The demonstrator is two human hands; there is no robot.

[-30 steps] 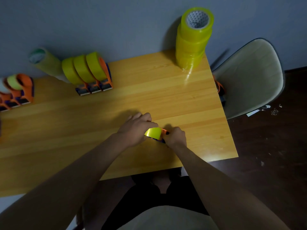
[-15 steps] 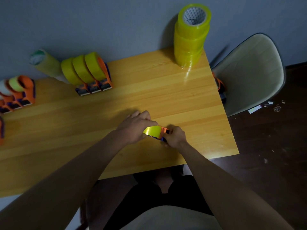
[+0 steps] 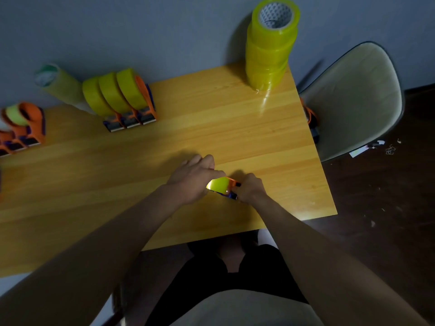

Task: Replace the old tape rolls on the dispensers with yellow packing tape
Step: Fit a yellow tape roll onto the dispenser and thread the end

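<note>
Near the table's front right, a yellow tape roll [image 3: 217, 184] sits on an orange and blue dispenser [image 3: 231, 189]. My left hand [image 3: 193, 176] curls over the roll from the left, thumb on its top. My right hand [image 3: 249, 189] grips the dispenser's handle end from the right. Much of the dispenser is hidden under both hands. A tall stack of yellow tape rolls [image 3: 270, 48] stands at the back right corner. Three loaded dispensers [image 3: 124, 100] stand in a row at the back left.
More orange dispensers [image 3: 22, 125] sit at the far left edge, with a pale tape roll [image 3: 58, 82] lying behind them. A grey chair [image 3: 353, 100] stands right of the wooden table [image 3: 211, 123], with a dispenser [image 3: 312, 118] on its seat edge. Wall behind.
Both hands stay on the dispenser and roll at the same spot; the roll has turned slightly. The camera view has shifted a little.
</note>
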